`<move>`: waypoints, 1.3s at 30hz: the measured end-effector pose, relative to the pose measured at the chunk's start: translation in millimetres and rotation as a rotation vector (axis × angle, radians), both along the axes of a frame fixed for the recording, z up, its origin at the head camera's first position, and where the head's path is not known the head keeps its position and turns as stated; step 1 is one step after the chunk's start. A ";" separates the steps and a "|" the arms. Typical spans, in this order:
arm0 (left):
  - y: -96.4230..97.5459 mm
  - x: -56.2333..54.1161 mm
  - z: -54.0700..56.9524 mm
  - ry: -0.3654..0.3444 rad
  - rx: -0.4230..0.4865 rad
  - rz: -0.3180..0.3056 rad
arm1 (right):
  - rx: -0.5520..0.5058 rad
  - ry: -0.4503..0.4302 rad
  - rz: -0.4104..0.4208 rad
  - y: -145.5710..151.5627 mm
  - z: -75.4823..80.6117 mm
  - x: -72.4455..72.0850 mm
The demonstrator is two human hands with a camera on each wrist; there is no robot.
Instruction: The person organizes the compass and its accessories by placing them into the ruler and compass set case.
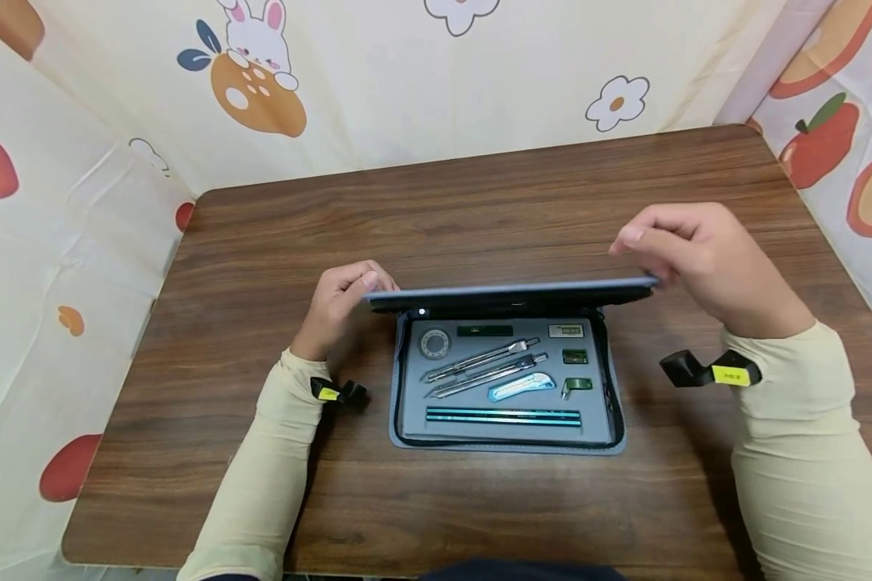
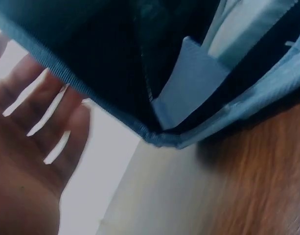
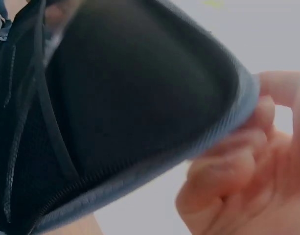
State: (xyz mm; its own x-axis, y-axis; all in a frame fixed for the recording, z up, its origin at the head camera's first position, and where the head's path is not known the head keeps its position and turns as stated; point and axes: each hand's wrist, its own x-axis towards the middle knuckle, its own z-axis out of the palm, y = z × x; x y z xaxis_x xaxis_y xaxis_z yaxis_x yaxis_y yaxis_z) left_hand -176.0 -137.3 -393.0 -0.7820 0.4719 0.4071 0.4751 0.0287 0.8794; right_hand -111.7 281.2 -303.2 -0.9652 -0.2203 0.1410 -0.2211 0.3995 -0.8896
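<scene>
A blue-grey zippered case lies on the table with its lid raised nearly upright. Inside are two silver compasses, a light-blue utility knife, two dark pencils with blue stripes, a round grey disc and several small green pieces. At the lid's left corner is my left hand, its fingers extended and spread along the outer edge. My right hand is at the opposite corner, with loosely bent fingers against the lid's outer side.
The brown wood-grain table extends around the case. Behind it hangs a cream curtain printed with fruit and flowers, with similar cloth on both sides. Black wrist cameras are strapped over both sleeves.
</scene>
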 end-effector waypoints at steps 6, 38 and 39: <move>-6.6 -4.1 -5.1 -0.051 -0.295 -0.023 | 0.230 -0.094 0.271 -4.1 -17.1 -9.8; -8.6 -5.2 -3.1 -0.281 -0.706 -0.015 | 0.710 -0.265 0.185 -19.9 -54.7 -30.6; -8.6 -5.4 -3.6 -0.273 -0.694 0.008 | 0.696 -0.249 0.171 -20.5 -55.9 -31.2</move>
State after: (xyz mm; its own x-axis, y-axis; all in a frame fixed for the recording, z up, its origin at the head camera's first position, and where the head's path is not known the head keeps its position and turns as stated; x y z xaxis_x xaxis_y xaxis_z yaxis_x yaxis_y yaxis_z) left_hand -181.4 -145.9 -396.6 -0.8172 0.5435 -0.1918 0.2398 0.6232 0.7444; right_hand -142.9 260.7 -359.2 -0.8945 -0.3284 -0.3033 -0.1562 0.8653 -0.4763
